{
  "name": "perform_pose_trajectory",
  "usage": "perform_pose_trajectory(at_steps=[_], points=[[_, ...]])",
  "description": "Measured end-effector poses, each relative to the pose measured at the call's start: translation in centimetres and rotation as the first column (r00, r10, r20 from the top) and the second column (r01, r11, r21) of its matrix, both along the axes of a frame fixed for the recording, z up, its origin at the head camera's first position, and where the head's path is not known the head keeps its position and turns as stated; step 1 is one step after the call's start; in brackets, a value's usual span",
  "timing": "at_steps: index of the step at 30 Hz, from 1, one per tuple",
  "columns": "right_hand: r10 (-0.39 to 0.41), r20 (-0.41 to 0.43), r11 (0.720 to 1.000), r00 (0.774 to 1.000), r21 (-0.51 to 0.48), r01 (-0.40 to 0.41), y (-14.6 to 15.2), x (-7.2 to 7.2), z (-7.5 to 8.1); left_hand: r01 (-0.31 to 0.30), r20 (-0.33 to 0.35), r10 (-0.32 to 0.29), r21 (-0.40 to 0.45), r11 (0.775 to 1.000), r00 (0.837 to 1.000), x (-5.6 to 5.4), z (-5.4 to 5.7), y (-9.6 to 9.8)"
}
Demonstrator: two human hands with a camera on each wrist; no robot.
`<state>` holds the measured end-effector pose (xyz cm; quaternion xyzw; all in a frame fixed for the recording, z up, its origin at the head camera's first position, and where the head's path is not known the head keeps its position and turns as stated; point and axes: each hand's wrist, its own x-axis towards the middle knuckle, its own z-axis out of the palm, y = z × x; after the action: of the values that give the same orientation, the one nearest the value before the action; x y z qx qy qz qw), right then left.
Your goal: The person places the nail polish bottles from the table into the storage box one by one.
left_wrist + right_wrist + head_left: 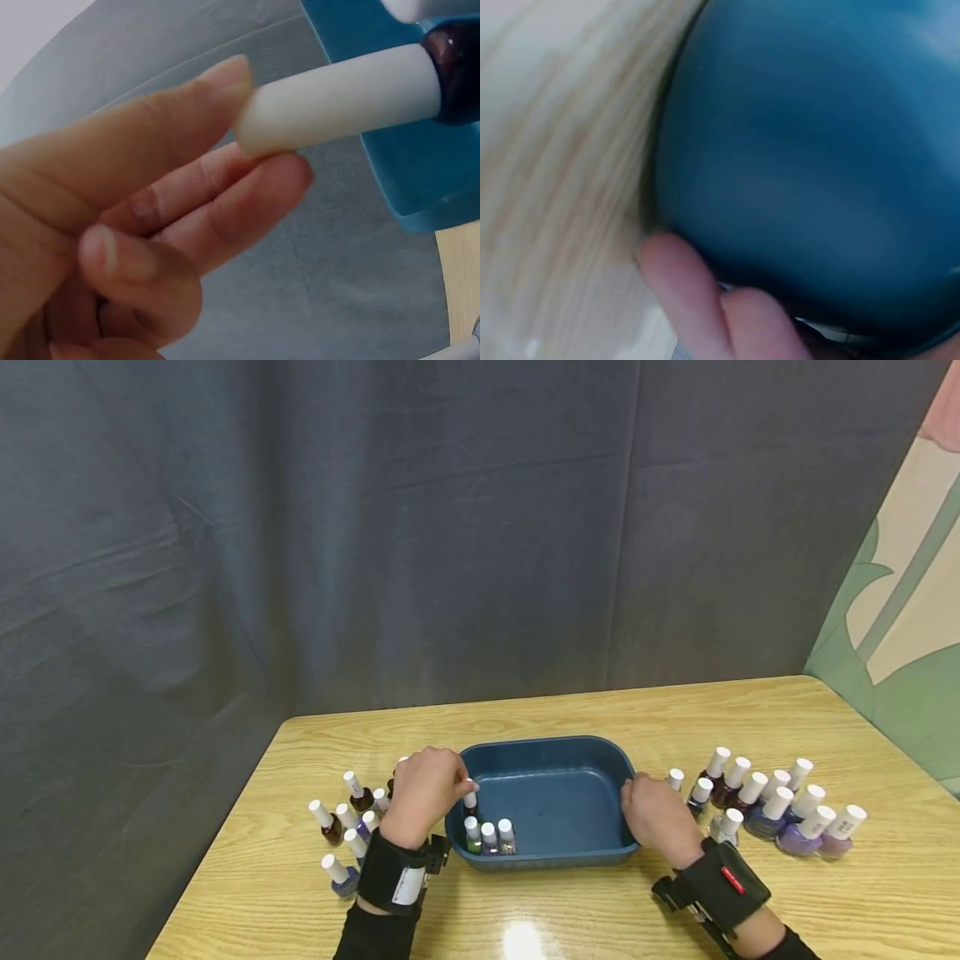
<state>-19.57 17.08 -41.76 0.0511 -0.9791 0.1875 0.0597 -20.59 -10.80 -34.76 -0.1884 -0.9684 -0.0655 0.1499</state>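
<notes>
My left hand [425, 793] is over the left end of a dark blue plastic tray [555, 860]. Its thumb and fingertips pinch the white cap of a dark red nail polish bottle [345, 97], which stands just inside the tray's left wall. Three more white-capped nail polish bottles [490, 839] stand in a row along the near left corner of the tray. At the opposite end, my right hand [658, 814] holds the tray by its right rim. Two of its fingers [679, 289] lie against the tray's outer wall in the right wrist view.
Left of the tray, several nail polish bottles [345, 875] stand on the wooden table [247, 852], some hidden behind my left hand. A larger group of dark, blue and purple bottles [801, 835] stands to the right. Grey cloth [465, 543] hangs behind the table.
</notes>
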Motion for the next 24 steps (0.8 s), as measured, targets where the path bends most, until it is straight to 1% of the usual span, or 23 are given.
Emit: perform_pose_trajectory(at_steps=[7, 14, 24], points=[[-0.004, 0.012, 1.0, 1.0, -0.003, 0.004, 0.02, 0.04, 0.0, -0.01, 0.009, 0.01, -0.01, 1.0, 1.0, -0.08, -0.25, -0.03], [-0.005, 0.02, 1.0, 1.0, 0.001, 0.005, 0.04, -0.04, -0.01, -0.034, 0.046, 0.035, -0.009, 0.999, 0.998, -0.23, -0.23, 0.07], [0.001, 0.011, 1.0, 1.0, -0.003, -0.001, 0.05, 0.02, 0.02, -0.04, 0.11, 0.043, -0.026, 0.999, 0.993, -0.26, -0.39, 0.2]])
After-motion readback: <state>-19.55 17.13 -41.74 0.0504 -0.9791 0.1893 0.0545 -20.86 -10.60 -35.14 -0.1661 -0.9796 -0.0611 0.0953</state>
